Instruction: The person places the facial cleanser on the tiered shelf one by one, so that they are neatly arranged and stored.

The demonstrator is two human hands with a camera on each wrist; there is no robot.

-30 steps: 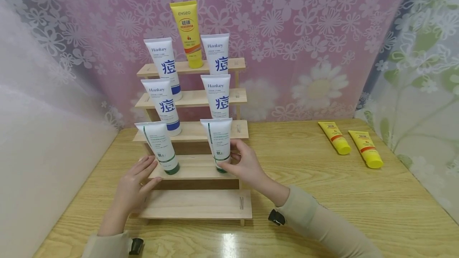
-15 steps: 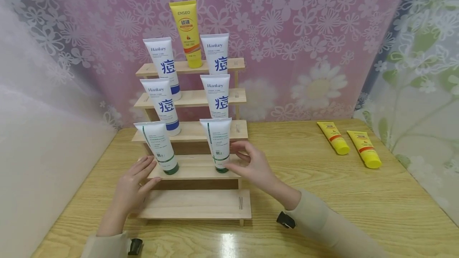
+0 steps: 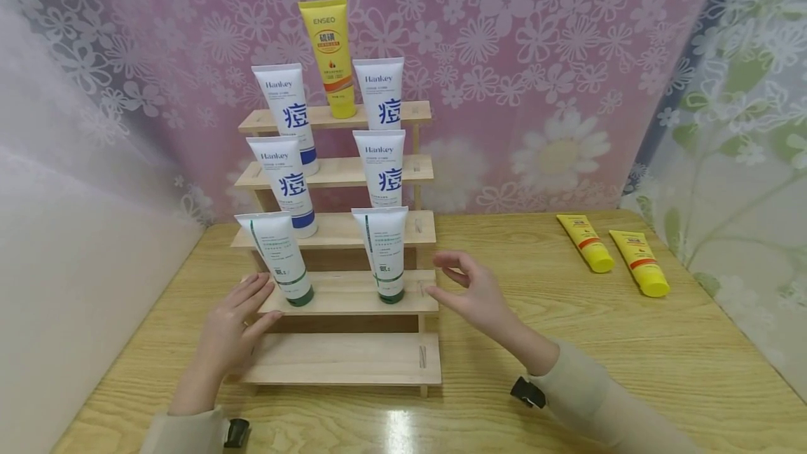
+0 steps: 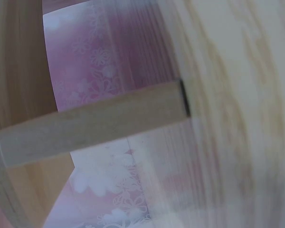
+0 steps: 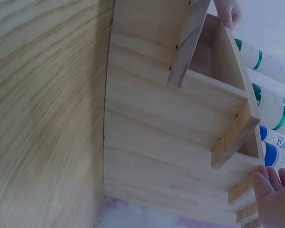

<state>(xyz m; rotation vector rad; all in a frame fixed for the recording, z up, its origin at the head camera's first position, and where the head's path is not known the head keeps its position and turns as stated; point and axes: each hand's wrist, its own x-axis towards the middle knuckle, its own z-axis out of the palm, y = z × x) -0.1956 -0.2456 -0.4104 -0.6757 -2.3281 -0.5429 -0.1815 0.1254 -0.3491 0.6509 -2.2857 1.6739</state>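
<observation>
A wooden stepped rack (image 3: 340, 359) bears several squeeze tubes standing on their caps. On the second tier from the bottom are two white tubes with green caps, a left one (image 3: 275, 258) and a right one (image 3: 384, 254). My left hand (image 3: 235, 328) rests against the left end of that tier, beside the left tube, fingers extended and thumb near the front edge. My right hand (image 3: 479, 300) is just right of the rack, apart from the right tube, its fingers curved with nothing between them. The left wrist view has only rack boards (image 4: 95, 123) and backdrop.
Several white tubes with blue print (image 3: 380, 167) stand on the upper tiers, and a yellow tube (image 3: 332, 62) is on the top one. Two more yellow tubes, a nearer one (image 3: 641, 263) and a farther one (image 3: 586, 242), lie on the wooden table (image 3: 567, 328) at right.
My right hand has let go of the right green-capped tube and moved right, off the rack's end. That tube stays upright on its tier. The left hand has kept its place.
</observation>
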